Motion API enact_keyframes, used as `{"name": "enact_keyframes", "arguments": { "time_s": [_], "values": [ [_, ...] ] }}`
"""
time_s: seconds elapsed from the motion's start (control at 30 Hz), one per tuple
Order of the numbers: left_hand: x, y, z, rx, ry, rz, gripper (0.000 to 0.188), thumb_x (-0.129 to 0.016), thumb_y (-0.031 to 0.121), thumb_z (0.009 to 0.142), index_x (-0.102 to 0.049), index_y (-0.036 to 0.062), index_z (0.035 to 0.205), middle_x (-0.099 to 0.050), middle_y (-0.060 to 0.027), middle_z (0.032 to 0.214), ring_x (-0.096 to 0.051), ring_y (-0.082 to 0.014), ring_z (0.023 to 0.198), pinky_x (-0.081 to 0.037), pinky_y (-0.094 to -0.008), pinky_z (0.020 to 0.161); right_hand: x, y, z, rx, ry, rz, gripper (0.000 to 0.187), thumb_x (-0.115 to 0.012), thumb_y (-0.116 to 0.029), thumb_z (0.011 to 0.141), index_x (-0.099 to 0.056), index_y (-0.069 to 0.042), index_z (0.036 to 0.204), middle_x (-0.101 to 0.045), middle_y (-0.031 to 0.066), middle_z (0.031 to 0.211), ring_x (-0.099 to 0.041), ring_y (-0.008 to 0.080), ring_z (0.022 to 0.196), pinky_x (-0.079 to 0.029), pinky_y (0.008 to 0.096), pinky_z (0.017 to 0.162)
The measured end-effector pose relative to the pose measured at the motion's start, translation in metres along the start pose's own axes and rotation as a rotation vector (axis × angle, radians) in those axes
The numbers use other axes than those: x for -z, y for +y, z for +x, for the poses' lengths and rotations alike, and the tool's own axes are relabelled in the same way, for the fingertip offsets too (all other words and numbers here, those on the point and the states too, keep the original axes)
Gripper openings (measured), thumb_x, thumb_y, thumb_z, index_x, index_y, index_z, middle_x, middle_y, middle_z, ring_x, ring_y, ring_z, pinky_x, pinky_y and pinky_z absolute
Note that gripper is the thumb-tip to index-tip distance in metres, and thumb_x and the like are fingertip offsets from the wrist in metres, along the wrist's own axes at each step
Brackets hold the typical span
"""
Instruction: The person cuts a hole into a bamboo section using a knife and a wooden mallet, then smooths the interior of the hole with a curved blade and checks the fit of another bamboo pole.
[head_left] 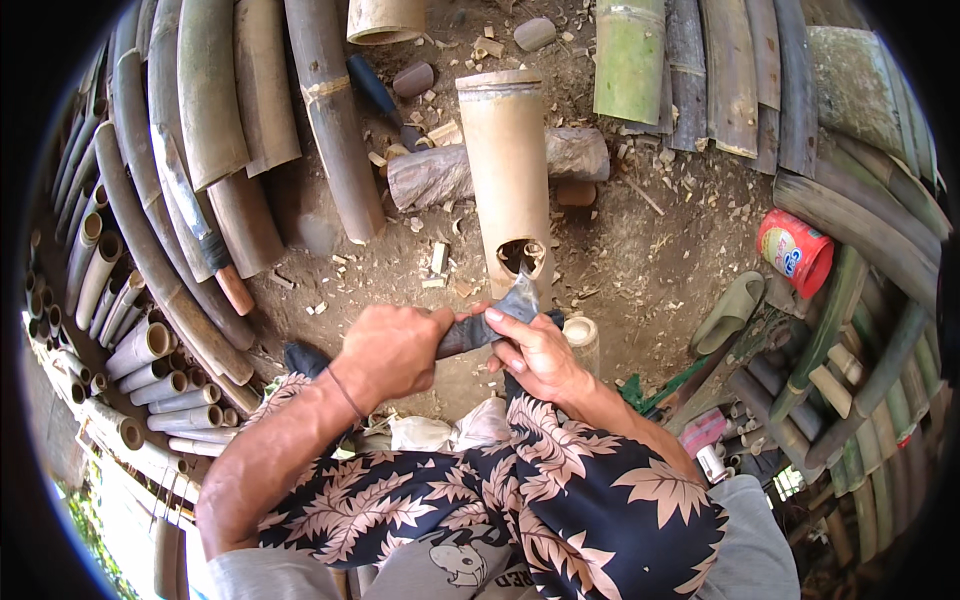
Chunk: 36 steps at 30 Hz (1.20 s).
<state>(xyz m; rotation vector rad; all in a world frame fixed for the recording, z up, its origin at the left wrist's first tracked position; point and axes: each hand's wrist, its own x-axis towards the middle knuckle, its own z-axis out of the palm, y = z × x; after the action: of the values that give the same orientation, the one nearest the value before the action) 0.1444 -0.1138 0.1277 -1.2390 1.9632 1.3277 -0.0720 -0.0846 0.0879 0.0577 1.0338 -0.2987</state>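
A pale bamboo tube [505, 150] lies pointing away from me, its far part across a rough log [430, 178]. An irregular hole is cut through its wall near my end. My left hand [395, 350] is wrapped round the dark handle of a short knife [518, 297]. My right hand [540, 352] grips the knife further forward, with the thumb laid along the grey blade. The blade's tip is at the near edge of the hole; how deep it reaches is hidden. Below my right hand, a short bamboo piece [582, 332] is partly visible.
Bamboo lengths [215, 100] line the left side, including a stack of cut tubes [150, 345]. A long blade with a wooden handle [233, 288] rests on them. More split bamboo [735, 80], a red container [795, 252] and a sandal [728, 312] are at right. Chips litter the dirt floor.
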Motion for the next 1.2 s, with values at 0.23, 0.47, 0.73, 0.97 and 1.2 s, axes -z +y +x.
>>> {"name": "enact_keyframes", "arguments": {
  "time_s": [0.23,0.47,0.73,0.97,1.2],
  "values": [
    [-0.094,0.102,0.032,0.233,0.252,-0.699,0.046,-0.069,0.017,0.073,-0.052,0.0008,0.112,-0.070,-0.0258,0.083,-0.070,-0.0392,0.066,-0.059,-0.0476,0.065,0.029,0.008,-0.011,0.451,0.549,-0.805,0.031,-0.057,-0.026,0.099,-0.070,0.000,0.089,-0.071,0.0084,0.074,-0.063,0.0165,0.061,-0.051,0.0328,0.058],
    [-0.011,0.011,-0.005,0.070,0.222,0.077,0.028,-0.070,0.013,0.074,-0.063,0.0009,0.099,-0.071,-0.0160,0.078,-0.072,-0.0316,0.073,-0.057,-0.0413,0.068,0.003,0.018,0.009,0.057,-0.086,0.147,0.029,-0.056,-0.028,0.102,-0.060,-0.009,0.123,-0.069,0.0042,0.104,-0.052,0.0087,0.060,-0.050,0.0301,0.064],
    [-0.013,-0.037,0.023,-0.076,-0.042,-0.184,0.017,-0.071,0.018,0.072,-0.065,0.0121,0.087,-0.069,-0.0118,0.073,-0.069,-0.0317,0.070,-0.056,-0.0452,0.070,-0.010,-0.002,0.005,0.000,0.107,-0.006,0.024,-0.062,-0.019,0.097,-0.068,-0.005,0.116,-0.054,-0.0062,0.067,-0.047,0.0070,0.052,-0.051,0.0320,0.060],
    [-0.117,0.085,0.045,0.236,0.298,-1.066,0.062,-0.067,0.020,0.075,-0.055,0.0095,0.136,-0.070,-0.0253,0.080,-0.070,-0.0415,0.072,-0.059,-0.0469,0.076,0.014,-0.001,-0.001,0.312,0.600,-1.026,0.032,-0.056,-0.026,0.098,-0.069,0.002,0.088,-0.071,0.0101,0.074,-0.067,0.0210,0.065,-0.052,0.0353,0.062],
    [-0.133,0.086,0.028,0.286,0.434,-1.187,0.042,-0.074,0.020,0.075,-0.066,0.0002,0.112,-0.071,-0.0209,0.080,-0.072,-0.0309,0.070,-0.057,-0.0400,0.070,-0.011,-0.001,-0.019,0.353,0.362,-1.174,0.035,-0.046,-0.026,0.098,-0.061,0.004,0.091,-0.066,0.0201,0.069,-0.067,0.0366,0.065,-0.055,0.0474,0.062]
  ]
}}
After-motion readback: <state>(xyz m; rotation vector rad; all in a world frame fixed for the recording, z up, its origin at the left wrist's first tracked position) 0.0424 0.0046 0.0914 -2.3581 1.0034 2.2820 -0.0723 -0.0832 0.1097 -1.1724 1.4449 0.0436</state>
